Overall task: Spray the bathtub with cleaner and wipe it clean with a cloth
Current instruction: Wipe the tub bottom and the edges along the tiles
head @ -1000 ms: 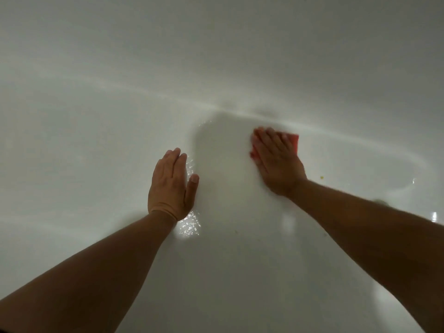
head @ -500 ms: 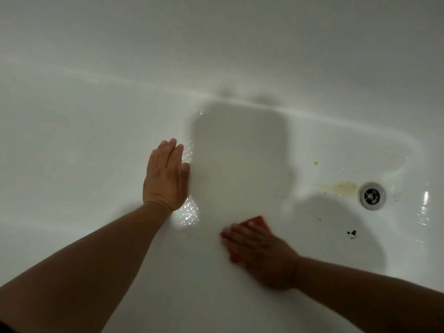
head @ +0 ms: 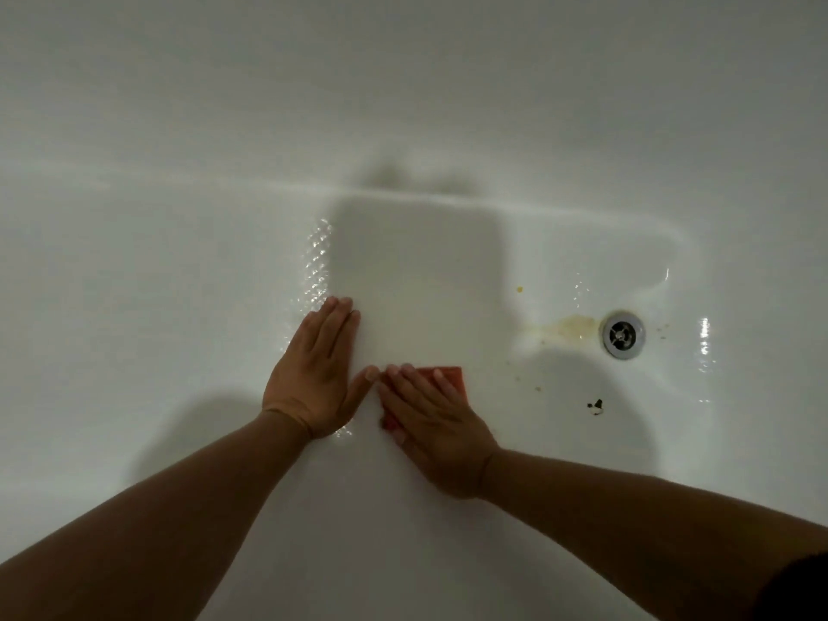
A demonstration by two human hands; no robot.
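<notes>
Wet glare is noted on the bathtub (head: 179,262) floor, well left of the drain (head: 623,334). The left hand (head: 313,374) is laid flat there, fingers straight, nothing held; a slip is judged possible if weight is leaned on it. Nearer the drain, the right hand (head: 437,428) is pressed flat on the red cloth (head: 450,378), not curled round it, so the cloth may be shed mid-stroke. The yellow stain (head: 571,327) beside the drain and the dark speck (head: 596,405) below it may be smeared.

Dim light leaves a broad shadow (head: 403,271) left of the drain (head: 623,334), a yellowish stain (head: 575,327) just beside it, and glints (head: 704,333) to its right.
</notes>
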